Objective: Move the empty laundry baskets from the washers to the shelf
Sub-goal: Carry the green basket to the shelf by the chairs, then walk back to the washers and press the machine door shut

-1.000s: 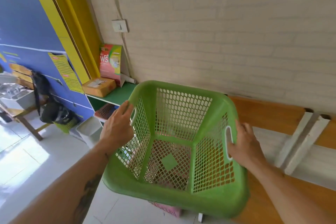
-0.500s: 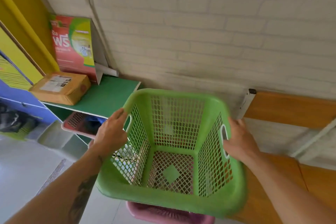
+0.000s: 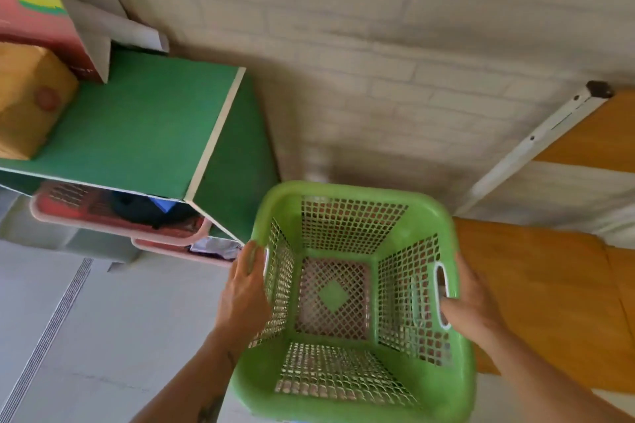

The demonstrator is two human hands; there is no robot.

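White brick wall fills the top of the view, grey floor lower left, wooden bench on the right. Green shelf at left against the wall; on top a brown parcel and a red-green box. Under its top board, red baskets stacked, one with dark clothes and something blue inside.

Green laundry basket, empty, held in the gap between shelf and bench, just beside the shelf's side panel, low to the floor. Pinkish mesh shows through its bottom, probably another basket underneath; can't tell if touching.

Left hand clamped on the left handle rim, right hand clamped on the right handle, fingers through the slot.

Progress: carry is done, the basket is at the shelf, not yet released. Left: lower it, likely nesting onto the one below, let go. Washers not in view, so remaining baskets unknown.
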